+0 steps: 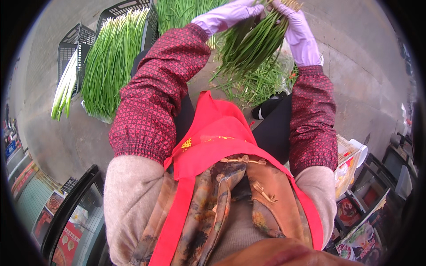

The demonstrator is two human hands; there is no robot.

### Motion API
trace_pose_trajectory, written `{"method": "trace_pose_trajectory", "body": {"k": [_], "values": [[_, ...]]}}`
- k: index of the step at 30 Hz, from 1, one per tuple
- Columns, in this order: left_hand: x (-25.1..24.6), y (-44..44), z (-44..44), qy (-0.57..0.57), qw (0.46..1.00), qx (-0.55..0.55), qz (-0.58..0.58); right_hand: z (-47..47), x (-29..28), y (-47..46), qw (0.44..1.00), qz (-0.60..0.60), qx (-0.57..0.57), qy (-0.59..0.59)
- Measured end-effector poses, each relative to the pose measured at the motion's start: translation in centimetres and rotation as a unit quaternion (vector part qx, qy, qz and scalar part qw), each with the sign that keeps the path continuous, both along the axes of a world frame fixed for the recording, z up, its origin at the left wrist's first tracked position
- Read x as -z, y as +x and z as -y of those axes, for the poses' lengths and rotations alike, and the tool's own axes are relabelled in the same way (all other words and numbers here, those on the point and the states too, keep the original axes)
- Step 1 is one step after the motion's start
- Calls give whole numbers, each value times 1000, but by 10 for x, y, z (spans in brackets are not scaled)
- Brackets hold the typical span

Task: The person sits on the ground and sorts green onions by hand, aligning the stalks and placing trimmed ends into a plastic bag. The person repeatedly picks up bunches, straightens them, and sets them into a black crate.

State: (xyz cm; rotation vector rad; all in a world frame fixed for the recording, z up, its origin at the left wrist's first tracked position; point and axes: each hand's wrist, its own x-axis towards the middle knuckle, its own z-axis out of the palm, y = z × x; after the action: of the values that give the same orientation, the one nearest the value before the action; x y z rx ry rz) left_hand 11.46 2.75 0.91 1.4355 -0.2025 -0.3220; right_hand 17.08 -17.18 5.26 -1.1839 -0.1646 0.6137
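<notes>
Both of my hands wear thin lilac gloves and are near the top edge of the view. A bunch of long green garlic chives point(258, 45) hangs from my right hand point(294, 20), its pale ends at the top and its leaves drooping down. My left hand point(233, 13) is at the upper left of the bunch, its fingers touching it near the stem ends; whether it grips any stems is unclear. Below the bunch, a heap of loose green trimmings point(259, 83) lies on the ground between my feet. Part of the bunch's top is cut off by the picture's edge.
A black plastic crate point(151, 30) at upper left holds neatly laid chives point(113, 60). Beside it, another crate point(85, 36) has white-stemmed scallions point(66, 84) against it. More green leaves point(179, 13) lie at the top. A pale basket point(346, 166) stands at my right.
</notes>
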Motion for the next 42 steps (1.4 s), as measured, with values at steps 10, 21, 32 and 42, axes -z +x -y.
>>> {"method": "trace_pose_trajectory", "body": {"k": [10,21,32,42], "values": [[-20,-11,9,32,998,-29,38,-7,20,13,998,53,-5,-16],[-8,-1,-2,206,964,57,156,-11,5,6,986,107,-92,-93],[-16,1,-53,44,974,-220,37,87,-13,69,979,29,194,63],[-36,-36,-45,66,995,-80,-2,117,-11,76,962,-2,250,111]]}}
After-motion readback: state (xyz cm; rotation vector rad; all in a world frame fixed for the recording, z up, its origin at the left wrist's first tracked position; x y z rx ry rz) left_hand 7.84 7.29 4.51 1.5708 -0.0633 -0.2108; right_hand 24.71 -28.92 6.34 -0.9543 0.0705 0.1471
